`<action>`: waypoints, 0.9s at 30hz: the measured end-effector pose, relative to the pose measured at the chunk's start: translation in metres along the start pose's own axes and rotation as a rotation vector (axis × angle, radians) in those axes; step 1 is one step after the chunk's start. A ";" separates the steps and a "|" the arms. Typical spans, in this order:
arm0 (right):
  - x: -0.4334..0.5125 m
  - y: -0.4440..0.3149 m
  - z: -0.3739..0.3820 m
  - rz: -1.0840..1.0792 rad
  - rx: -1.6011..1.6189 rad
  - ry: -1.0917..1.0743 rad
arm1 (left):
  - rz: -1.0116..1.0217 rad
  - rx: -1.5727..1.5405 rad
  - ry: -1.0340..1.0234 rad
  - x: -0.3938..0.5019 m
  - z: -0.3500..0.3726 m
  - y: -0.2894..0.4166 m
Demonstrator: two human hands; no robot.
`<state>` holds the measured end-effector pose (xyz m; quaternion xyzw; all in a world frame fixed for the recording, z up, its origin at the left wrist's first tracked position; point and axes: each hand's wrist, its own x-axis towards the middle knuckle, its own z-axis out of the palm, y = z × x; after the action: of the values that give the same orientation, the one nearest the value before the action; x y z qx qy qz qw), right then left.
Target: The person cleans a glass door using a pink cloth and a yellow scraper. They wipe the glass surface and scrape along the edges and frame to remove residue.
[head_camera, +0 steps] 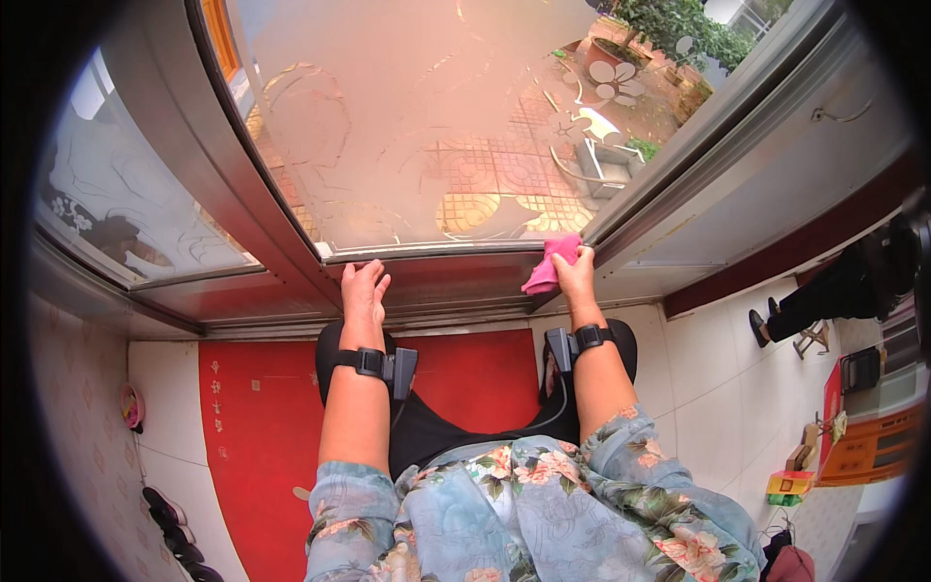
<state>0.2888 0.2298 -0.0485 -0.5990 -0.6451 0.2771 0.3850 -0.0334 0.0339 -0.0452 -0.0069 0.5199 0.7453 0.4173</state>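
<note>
My right hand [573, 273] grips a folded pink cloth [554, 263], which lies against the lower right corner of the door's frame, just below the glass. My left hand [365, 291] holds nothing; its fingers are apart and near the lower left part of the metal door frame [444, 280]. Above both hands stands the large glass pane [378, 145], partly frosted with flower and line patterns. Tiled ground shows through its clearer parts. A strap with a grey device sits on each of my forearms.
Below me is a red mat [254, 436] on pale floor tiles [698, 378]. Dark shoes [174, 535] and a pink basket [132, 407] are at the left wall. At the right, a person in dark trousers [822, 291] is near a small stool [811, 338] and a wooden cabinet [873, 444].
</note>
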 end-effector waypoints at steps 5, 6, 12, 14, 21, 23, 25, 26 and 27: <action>0.012 -0.087 -0.052 -0.380 0.245 0.121 | 0.003 -0.005 0.018 -0.002 0.002 -0.001; 0.020 -0.115 -0.069 -0.452 0.248 0.140 | -0.001 -0.012 0.025 -0.001 0.002 -0.001; 0.066 -0.276 -0.155 -0.826 0.253 0.390 | -0.010 -0.044 -0.016 0.008 -0.006 -0.005; 0.069 -0.298 -0.161 -0.879 0.252 0.467 | -0.008 -0.058 -0.011 0.009 -0.007 -0.006; 0.039 -0.220 -0.109 -0.636 0.025 0.443 | -0.001 -0.078 0.008 0.004 -0.003 -0.006; 0.029 -0.180 -0.089 -0.513 0.056 0.342 | 0.008 -0.073 0.000 0.003 -0.002 -0.006; 0.020 -0.144 -0.067 -0.425 0.048 0.225 | -0.001 -0.057 0.005 0.003 0.000 -0.005; 0.015 -0.128 -0.056 -0.438 0.030 0.192 | -0.001 -0.038 0.016 0.003 0.000 -0.005; 0.011 -0.113 -0.046 -0.427 -0.008 0.151 | -0.001 -0.041 0.001 0.003 0.000 -0.005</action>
<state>0.2644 0.2209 0.0711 -0.4696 -0.7277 0.1409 0.4797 -0.0322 0.0362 -0.0497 -0.0158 0.5046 0.7557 0.4171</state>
